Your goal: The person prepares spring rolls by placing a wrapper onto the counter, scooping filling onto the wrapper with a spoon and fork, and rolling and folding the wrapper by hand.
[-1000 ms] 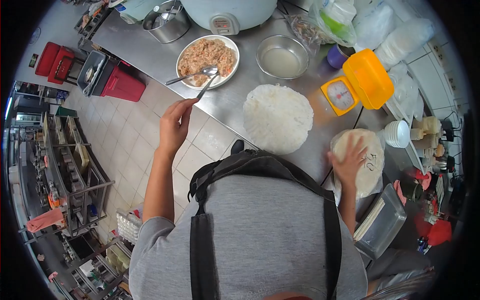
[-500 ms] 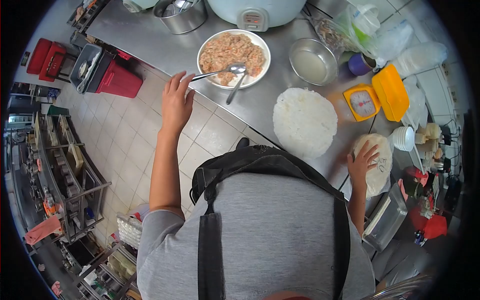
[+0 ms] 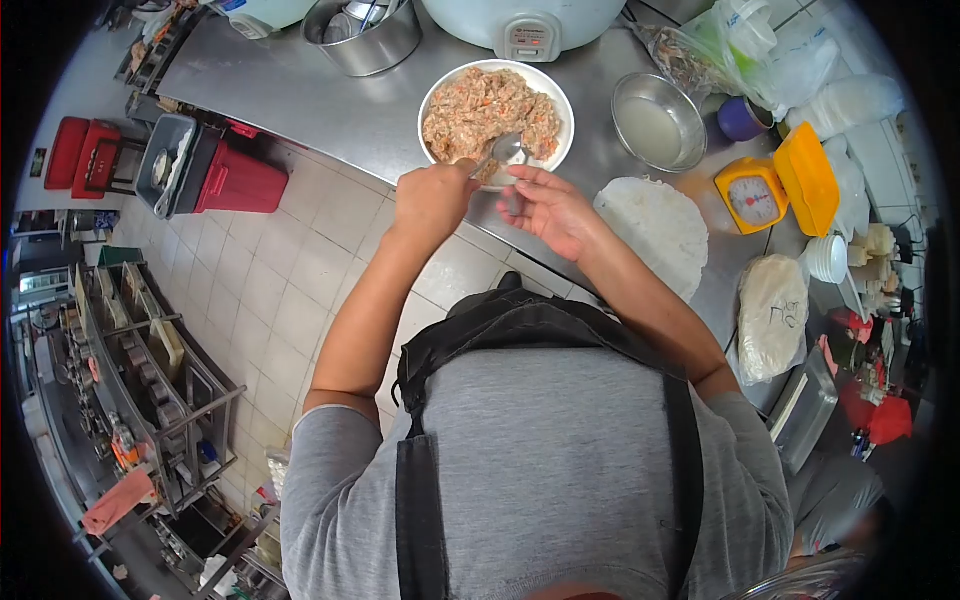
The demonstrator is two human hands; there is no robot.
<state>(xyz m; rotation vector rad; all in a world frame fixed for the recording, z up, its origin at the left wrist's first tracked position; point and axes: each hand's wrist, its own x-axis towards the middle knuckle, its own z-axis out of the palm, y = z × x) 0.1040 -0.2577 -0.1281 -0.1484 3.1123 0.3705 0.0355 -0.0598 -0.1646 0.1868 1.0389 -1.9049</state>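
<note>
A white bowl point(image 3: 568, 128) of minced filling point(image 3: 490, 108) with orange bits stands near the counter's front edge. My left hand point(image 3: 435, 203) is closed around the handle of a metal spoon point(image 3: 507, 148), whose bowl end lies over the filling. Just right of it, my right hand point(image 3: 553, 212) is at the bowl's near rim, palm partly up, its fingers loosely curled and apart. I cannot make out a second spoon clearly; the hands may cover it. A round white wrapper sheet point(image 3: 660, 230) lies on the counter right of my right hand.
Behind the wrapper is a steel bowl of whitish liquid point(image 3: 658, 125). An orange scale point(image 3: 752, 195), a purple cup point(image 3: 742, 118) and a plastic-wrapped stack of wrappers point(image 3: 773, 310) are at the right. A large cooker point(image 3: 530, 35) and a steel pot point(image 3: 365, 45) stand behind.
My right hand has left the wrapped stack and come across to the bowl. My left hand has moved in and taken hold of a spoon handle. The camera view has shifted slightly.
</note>
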